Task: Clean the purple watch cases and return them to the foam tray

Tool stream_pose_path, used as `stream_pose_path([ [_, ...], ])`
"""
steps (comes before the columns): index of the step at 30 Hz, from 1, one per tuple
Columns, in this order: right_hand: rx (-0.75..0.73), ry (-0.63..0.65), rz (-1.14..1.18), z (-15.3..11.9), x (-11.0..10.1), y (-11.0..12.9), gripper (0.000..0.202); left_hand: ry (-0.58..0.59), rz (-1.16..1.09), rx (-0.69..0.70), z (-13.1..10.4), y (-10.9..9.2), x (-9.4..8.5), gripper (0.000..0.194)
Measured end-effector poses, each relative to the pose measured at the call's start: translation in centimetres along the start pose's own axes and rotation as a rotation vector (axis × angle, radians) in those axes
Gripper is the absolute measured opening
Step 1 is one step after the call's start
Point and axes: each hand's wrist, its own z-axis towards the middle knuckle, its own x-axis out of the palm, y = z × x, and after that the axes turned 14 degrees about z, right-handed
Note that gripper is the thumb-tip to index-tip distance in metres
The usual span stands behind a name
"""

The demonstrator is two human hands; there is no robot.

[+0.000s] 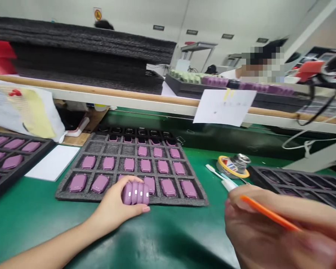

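Note:
My left hand [114, 203] is closed around a short row of several purple watch cases [136, 193], pressed face to face above the near edge of a dark foam tray [172, 203]. More purple cases [168, 186] lie singly in the tray's compartments, and pieces with dark faces sit in its far rows. At the lower right my right hand [271, 224], large and partly blurred, grips a thin orange stick-like tool [268, 213]. The tool's working end cannot be made out. Just beyond those fingers, a white and teal toothbrush [212, 170] lies on the green mat.
A yellow tape roll [232, 168] with a metal-topped container [242, 160] stands beyond the toothbrush. Another foam tray [296, 179] lies right; one with purple cases [14, 160] is at left, beside white paper [53, 162]. A shelf [128, 98] crosses behind; a person [263, 63] is beyond.

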Motion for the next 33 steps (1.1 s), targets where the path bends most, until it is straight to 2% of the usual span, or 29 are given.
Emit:
stream_pose_path([
  [2, 0.011, 0.01, 0.038, 0.3, 1.8, -1.2, 0.017, -0.012, -0.016, 0.016, -0.1, 0.0, 0.1, 0.05],
  [6, 0.212, 0.334, 0.04, -0.5, 5.2, -3.1, 0.015, -0.012, -0.036, 0.039, -0.2, 0.3, 0.3, 0.052],
  [8, 0.225, 0.446, 0.06, -1.5, 5.7, -3.3, 0.016, -0.004, -0.056, 0.037, -0.2, 0.4, 0.3, 0.053],
  [13, 0.167, 0.602, 0.12, -3.0, 5.4, -3.1, 0.012, 0.016, -0.087, 0.031, -0.1, 0.4, 0.4, 0.055],
  [17, 0.119, 0.665, 0.125, -3.0, 5.4, -3.3, 0.011, 0.019, -0.09, 0.025, -0.2, 0.4, 0.4, 0.056],
  [20, 0.076, 0.661, 0.107, -3.0, 5.6, -3.5, 0.013, 0.031, -0.088, 0.032, -0.2, 0.5, 0.5, 0.055],
  [26, 0.097, 0.733, 0.113, -3.2, 5.5, -3.6, 0.016, 0.038, -0.106, 0.044, 0.0, 0.8, 0.6, 0.055],
  [33, 0.066, 0.718, 0.133, -3.5, 5.6, -4.1, 0.017, 0.052, -0.096, 0.05, 0.1, 0.7, 0.4, 0.055],
])
